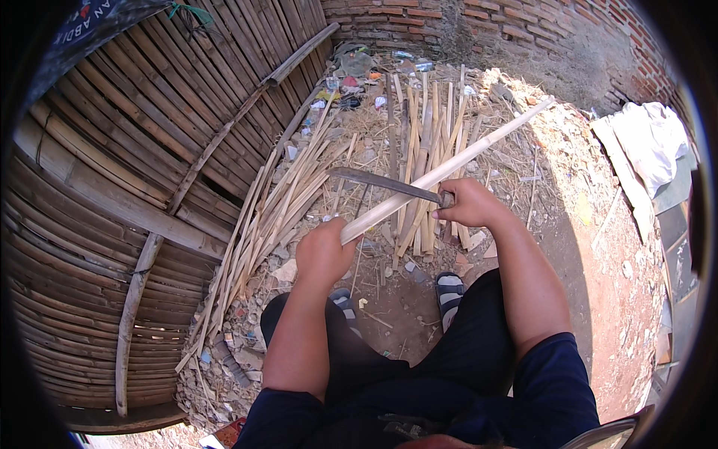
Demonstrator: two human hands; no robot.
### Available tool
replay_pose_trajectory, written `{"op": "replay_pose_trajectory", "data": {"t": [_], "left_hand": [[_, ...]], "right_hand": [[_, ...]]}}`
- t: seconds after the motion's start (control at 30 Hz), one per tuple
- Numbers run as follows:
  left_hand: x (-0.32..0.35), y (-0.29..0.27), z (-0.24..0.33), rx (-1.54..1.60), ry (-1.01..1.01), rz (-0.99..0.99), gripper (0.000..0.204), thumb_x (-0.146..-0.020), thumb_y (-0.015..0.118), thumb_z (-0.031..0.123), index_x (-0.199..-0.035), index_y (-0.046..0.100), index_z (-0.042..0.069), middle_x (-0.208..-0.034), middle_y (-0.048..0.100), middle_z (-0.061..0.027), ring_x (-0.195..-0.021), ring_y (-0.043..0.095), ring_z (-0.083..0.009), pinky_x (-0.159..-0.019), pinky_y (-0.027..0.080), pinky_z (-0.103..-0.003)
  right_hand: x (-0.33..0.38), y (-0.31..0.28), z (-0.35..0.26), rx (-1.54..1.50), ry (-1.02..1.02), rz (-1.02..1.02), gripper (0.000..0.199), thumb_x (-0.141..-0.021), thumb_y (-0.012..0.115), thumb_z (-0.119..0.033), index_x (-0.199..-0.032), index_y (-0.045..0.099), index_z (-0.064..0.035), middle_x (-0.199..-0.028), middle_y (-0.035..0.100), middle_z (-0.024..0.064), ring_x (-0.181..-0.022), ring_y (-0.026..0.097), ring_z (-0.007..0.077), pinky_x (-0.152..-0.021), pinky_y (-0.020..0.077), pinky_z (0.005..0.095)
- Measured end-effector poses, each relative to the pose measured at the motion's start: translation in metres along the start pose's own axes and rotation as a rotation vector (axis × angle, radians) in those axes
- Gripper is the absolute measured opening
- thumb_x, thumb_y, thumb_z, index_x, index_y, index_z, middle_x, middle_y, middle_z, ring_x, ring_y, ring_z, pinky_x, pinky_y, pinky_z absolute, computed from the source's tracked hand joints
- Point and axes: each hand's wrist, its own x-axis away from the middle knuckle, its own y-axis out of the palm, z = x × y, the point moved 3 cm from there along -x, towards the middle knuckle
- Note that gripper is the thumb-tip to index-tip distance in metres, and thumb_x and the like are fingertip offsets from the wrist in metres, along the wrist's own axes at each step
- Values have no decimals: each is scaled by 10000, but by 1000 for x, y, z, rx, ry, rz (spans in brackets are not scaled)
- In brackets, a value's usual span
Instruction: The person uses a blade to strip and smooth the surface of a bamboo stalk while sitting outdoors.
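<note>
My left hand [323, 253] grips the near end of a long pale bamboo strip [456, 160] that slants up and away to the right. My right hand [470, 203] is closed on the handle of a curved dark machete [378, 180]. Its blade lies across the strip, pointing left. Beneath both hands several split bamboo slats [425, 142] lie spread on the dirt. My sandalled feet [449, 290] show below the hands.
A woven bamboo wall [134, 172] fills the left side, with more slats [262, 224] leaning at its base. A brick wall [479, 22] and scattered litter [359, 67] stand at the back. White cloth [654, 142] lies on boards at the right.
</note>
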Motion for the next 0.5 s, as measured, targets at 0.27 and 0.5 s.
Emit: {"op": "replay_pose_trajectory", "data": {"t": [0.27,0.5], "left_hand": [[0,1,0,-23,-8,-26,324,-917,808,379,-973,742,67,-879,745,-171,-851,724,-413,-750,548,-520],[0,3,-1,-22,9,-22,327,-920,805,387,-980,745,71,-880,746,-169,-852,724,-411,-755,550,-521]], "right_hand": [[0,3,0,28,2,-1,512,-797,908,-342,-1143,755,4,-1014,764,242,-1004,732,427,-901,563,483],[-2,4,2,16,-5,-15,503,-794,910,-345,-1120,751,4,-1020,762,243,-1014,731,424,-903,563,483]]}}
